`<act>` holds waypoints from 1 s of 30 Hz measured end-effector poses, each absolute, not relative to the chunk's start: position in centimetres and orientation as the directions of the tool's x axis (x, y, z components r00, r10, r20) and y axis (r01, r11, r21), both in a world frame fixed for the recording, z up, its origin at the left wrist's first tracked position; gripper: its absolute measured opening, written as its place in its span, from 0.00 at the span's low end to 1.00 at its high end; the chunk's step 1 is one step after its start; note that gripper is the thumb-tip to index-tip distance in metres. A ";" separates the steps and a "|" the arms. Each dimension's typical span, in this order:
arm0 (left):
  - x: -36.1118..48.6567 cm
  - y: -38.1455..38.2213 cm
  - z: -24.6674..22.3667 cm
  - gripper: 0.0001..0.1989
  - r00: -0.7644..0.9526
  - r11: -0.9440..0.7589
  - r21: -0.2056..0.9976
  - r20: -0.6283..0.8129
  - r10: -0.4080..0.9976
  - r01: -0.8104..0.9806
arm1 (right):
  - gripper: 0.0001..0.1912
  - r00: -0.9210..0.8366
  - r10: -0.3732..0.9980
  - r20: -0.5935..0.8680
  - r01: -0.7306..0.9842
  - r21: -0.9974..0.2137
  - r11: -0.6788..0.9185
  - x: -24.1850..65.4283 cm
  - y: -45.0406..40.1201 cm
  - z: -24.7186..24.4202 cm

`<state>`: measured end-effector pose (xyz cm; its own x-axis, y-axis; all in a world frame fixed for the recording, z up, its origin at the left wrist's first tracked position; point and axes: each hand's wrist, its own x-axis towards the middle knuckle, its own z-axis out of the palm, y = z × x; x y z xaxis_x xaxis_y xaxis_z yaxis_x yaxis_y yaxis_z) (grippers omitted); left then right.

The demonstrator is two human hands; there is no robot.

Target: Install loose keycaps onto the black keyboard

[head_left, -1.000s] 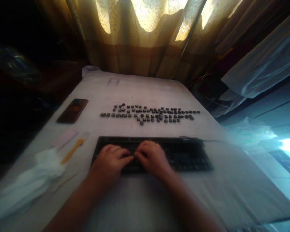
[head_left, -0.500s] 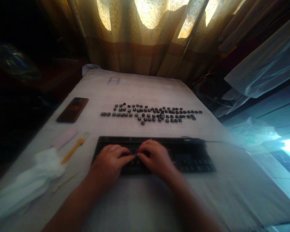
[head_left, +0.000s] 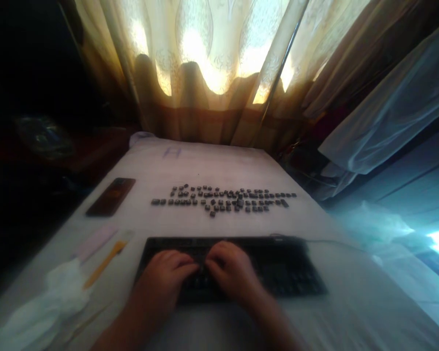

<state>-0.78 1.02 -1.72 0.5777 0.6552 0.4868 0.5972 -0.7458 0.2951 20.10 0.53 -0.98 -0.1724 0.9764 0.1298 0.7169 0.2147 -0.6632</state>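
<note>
A black keyboard (head_left: 278, 268) lies across the near part of the table. Both my hands rest over its left and middle parts, fingertips almost meeting. My left hand (head_left: 163, 278) is closed, thumb and fingers pinched together at the keys. Close beside it, my right hand (head_left: 231, 269) is bent in a similar pinch. Whatever sits between the fingertips is hidden and blurred. Beyond the keyboard, many loose black keycaps (head_left: 240, 202) are spread in uneven rows.
Left of the keyboard lie an orange-handled brush (head_left: 104, 265), a pink block (head_left: 95, 243), a crumpled white cloth (head_left: 40, 302) and a thin stick (head_left: 89, 321). A phone (head_left: 111, 197) is farther back. The keyboard's cable (head_left: 336, 242) runs right. Curtains (head_left: 212, 117) hang behind the table.
My view has tilted upward, so the table and everything on it appear lower and more curtain shows. Both hands keep about the same pinched pose over the keyboard.
</note>
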 end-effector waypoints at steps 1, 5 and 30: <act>-0.9 1.2 -1.8 0.21 0.562 -0.748 0.295 0.513 0.649 0.595 | 0.07 -0.161 0.978 0.132 0.714 -0.669 0.208 20.1 0.6 -1.0; -1.5 1.7 -2.0 0.21 0.474 -0.728 0.300 0.597 0.647 0.616 | 0.08 -0.146 0.979 0.141 0.696 -0.689 0.203 20.3 0.9 -0.4; -3.0 2.9 -2.0 0.16 0.335 -0.668 0.294 0.687 0.645 0.683 | 0.13 -0.167 0.977 0.135 0.979 -0.092 0.180 19.9 13.3 0.0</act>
<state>-2.95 2.87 -2.02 0.3345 0.6449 0.6872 0.6832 -0.6682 0.2944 19.88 13.32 0.01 -0.1669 0.9767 0.1348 0.9794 0.1801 -0.0919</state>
